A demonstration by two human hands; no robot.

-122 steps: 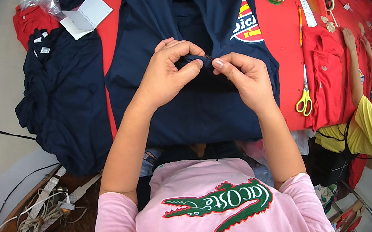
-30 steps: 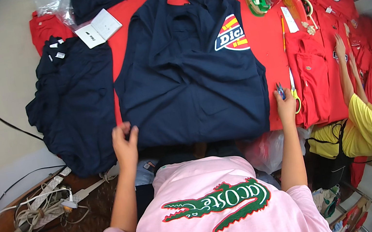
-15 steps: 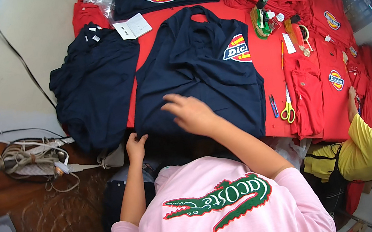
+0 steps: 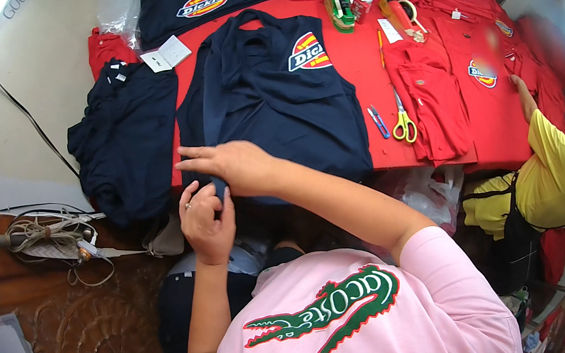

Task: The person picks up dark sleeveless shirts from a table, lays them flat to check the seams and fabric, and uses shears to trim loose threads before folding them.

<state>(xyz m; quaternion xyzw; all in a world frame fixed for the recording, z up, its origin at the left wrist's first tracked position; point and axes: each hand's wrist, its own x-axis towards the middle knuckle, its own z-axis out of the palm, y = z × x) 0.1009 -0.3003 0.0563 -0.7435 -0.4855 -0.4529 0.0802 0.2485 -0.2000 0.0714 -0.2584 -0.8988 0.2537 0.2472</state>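
Observation:
A navy shirt with a colourful chest patch lies on the red-covered table in front of me, its side edges folded inward. My left hand, a ring on one finger, is at the shirt's near left corner. Its fingers are curled, with a bit of navy cloth showing by the fingertips. Just above it, my right hand reaches across from the right and rests on the same corner. The right fingers are stretched out toward the left; its thumb is hidden.
Left of the shirt sits a navy garment pile with a white card beyond. Yellow-handled scissors, blue thread snips and a green tape dispenser lie rightward. Red shirts and a yellow-clad person are far right.
The view has shifted, placing the table's things further left. My right hand has come down to the shirt's left corner beside my left hand, whose fingers have curled in. The shirt's left side looks more folded.

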